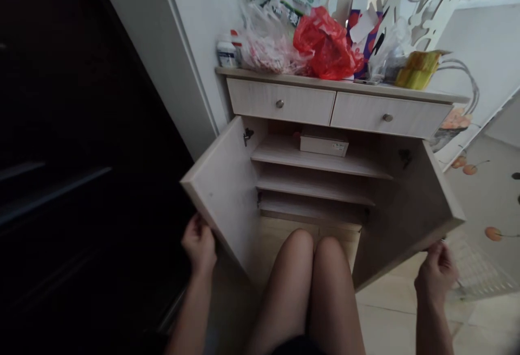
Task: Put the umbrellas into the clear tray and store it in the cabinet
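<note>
Two-handed hold on a double-door cabinet (260, 92)

Left: the left hand (200, 246) has its fingers curled narrow at the free edge of the left door (232, 192), apparently holding it by a pull that the panel hides. A grip so far from the hinge (248, 136), visible beyond these fingers, probably gives good leverage; light, level force should suffice.

Centre: between the two sets of fingers, and farther off, three shelves (312, 182) lie exposed; a labelled box (324, 143) sits on the topmost, well apart from either hand. The knees (298, 244) stand between the fingers, so each panel is best moved slowly, with its lower corner watched.

Right: the right hand (436, 273) has its fingers bent in at the free edge of the right door (414, 208), seemingly pinched on a small pull (443, 240); the exact contact cannot be made out. Both sets of fingers should work at one pace, no fingertip straying round onto an inner face, where it could be trapped.
</note>
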Available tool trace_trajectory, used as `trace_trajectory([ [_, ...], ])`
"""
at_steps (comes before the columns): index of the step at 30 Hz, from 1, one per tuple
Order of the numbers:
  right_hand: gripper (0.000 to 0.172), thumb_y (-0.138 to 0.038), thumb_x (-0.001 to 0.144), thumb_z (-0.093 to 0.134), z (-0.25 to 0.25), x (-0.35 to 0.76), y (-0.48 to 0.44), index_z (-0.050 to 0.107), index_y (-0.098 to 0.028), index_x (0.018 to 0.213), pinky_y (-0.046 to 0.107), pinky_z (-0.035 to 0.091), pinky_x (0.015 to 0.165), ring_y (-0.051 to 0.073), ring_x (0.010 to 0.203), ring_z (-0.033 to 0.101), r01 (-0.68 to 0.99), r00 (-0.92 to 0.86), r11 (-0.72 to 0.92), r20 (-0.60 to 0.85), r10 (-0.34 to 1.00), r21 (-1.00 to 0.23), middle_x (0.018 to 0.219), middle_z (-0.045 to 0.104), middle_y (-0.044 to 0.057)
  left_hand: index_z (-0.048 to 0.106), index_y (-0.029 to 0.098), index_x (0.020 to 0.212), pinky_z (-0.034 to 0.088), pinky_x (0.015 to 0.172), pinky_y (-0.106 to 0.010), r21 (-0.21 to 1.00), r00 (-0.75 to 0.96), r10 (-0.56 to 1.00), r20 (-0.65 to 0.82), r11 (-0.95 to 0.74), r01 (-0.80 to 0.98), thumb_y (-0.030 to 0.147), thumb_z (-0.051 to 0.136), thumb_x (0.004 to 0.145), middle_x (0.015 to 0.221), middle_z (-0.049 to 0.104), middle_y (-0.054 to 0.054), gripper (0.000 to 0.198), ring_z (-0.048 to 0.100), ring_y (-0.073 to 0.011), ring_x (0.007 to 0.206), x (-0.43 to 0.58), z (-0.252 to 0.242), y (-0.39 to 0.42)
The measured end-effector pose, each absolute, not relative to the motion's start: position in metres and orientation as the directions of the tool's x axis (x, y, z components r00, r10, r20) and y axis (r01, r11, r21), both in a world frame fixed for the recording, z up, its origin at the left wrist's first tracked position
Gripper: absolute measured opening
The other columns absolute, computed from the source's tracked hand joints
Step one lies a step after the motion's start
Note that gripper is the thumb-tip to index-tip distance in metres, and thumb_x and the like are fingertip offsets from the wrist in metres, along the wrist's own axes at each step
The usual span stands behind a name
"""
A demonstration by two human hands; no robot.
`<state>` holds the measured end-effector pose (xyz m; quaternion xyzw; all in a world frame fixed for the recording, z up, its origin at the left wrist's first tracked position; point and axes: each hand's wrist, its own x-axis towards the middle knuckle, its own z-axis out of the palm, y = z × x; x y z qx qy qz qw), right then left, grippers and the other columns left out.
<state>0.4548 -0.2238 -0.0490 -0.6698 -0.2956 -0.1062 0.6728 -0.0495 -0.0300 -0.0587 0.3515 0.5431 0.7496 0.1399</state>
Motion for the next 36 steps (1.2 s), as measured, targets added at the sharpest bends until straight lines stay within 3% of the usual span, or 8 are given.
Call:
trace_trajectory([
  [5, 0.052, -0.066, 0.090, 0.052, -0.036, 0.416, -0.188, 0.069, -0.017, 0.092, 0.036, 0.048, 0.082, 0.024, 0.090, 0.063, 0.616, 0.687, 0.109, 0.601, 0.409, -0.780, 0.093, 0.070, 0.010, 0.071, 0.015, 0.086, 0.054, 0.079, -0.035, 0.807, -0.505, 0.630, 0.590, -0.451, 0.381, 0.053, 0.064, 0.079, 0.086, 0.072, -0.011, 0.039, 0.068, -0.0230, 0.082, 0.014, -0.064, -0.031],
  [10, 0.048, -0.063, 0.089, 0.055, -0.022, 0.388, -0.126, 0.067, -0.017, 0.086, 0.034, 0.049, 0.074, 0.021, 0.078, 0.063, 0.619, 0.604, 0.204, 0.626, 0.494, -0.759, 0.085, 0.067, 0.008, 0.072, 0.017, 0.083, 0.053, 0.073, -0.031, 0.706, -0.239, 0.676, 0.697, -0.589, 0.394, 0.052, 0.064, 0.086, 0.081, 0.071, -0.008, 0.037, 0.067, -0.0200, 0.076, 0.086, -0.052, -0.009],
  [18, 0.049, -0.064, 0.090, 0.047, -0.010, 0.356, -0.021, 0.063, -0.019, 0.087, 0.033, 0.049, 0.069, 0.019, 0.071, 0.063, 0.575, 0.562, 0.223, 0.578, 0.591, -0.787, 0.085, 0.066, 0.008, 0.073, 0.016, 0.094, 0.047, 0.080, -0.028, 0.698, 0.006, 0.821, 0.570, -0.488, 0.524, 0.027, 0.067, 0.090, 0.089, 0.072, -0.009, 0.013, 0.067, -0.0199, 0.087, 0.183, -0.026, 0.046],
  [28, 0.049, -0.053, 0.098, 0.036, -0.004, 0.352, 0.046, 0.068, -0.016, 0.094, 0.030, 0.042, 0.070, 0.018, 0.075, 0.062, 0.703, 0.529, 0.077, 0.593, 0.607, -0.707, 0.094, 0.067, 0.010, 0.074, 0.015, 0.101, 0.043, 0.076, -0.027, 0.619, 0.120, 0.874, 0.471, -0.424, 0.661, 0.028, 0.062, 0.094, 0.099, 0.070, -0.012, 0.019, 0.064, -0.0200, 0.089, 0.221, -0.009, 0.090],
  [36, 0.047, -0.049, 0.098, 0.036, -0.002, 0.354, 0.076, 0.068, -0.015, 0.093, 0.029, 0.040, 0.067, 0.018, 0.073, 0.059, 0.705, 0.531, 0.055, 0.578, 0.619, -0.707, 0.093, 0.066, 0.011, 0.074, 0.013, 0.101, 0.042, 0.076, -0.028, 0.591, 0.146, 0.895, 0.421, -0.393, 0.704, 0.027, 0.060, 0.096, 0.099, 0.070, -0.014, 0.021, 0.064, -0.0209, 0.089, 0.235, 0.001, 0.109],
])
